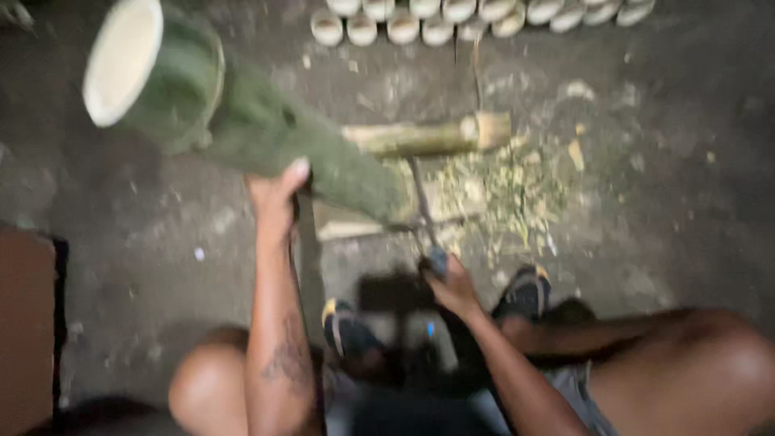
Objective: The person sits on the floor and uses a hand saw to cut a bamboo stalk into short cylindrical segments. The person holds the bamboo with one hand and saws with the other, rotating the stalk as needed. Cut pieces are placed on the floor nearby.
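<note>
A thick green bamboo pole (266, 129) is held up at a slant by the left hand (274, 198), whose fingers are wrapped about its underside with the thumb pressed against the near face, so that the pale cut end (121, 60) is lifted towards the upper left and the far end is brought down onto a short wooden block (436, 136) lying crosswise on the concrete floor (662, 202). The block appears to be used as a rest, since the lower end of the pole is propped just in front of it and a scatter of pale green chips (508, 190) is spread about that spot. The right hand (452, 282) is clenched around the dark handle of a long blade (421, 202), which is pointed away from the body towards the place where pole and block meet; the blade itself is blurred and its edge cannot be made out. Two sandalled feet (525, 292) are planted on either side of the work, with the knees spread, so that the pole is kept between the legs. A row of short cut bamboo sections (452, 20) is stacked at the top of the view, well apart from the hands. A brown board (24, 323) is seen at the left edge.
</note>
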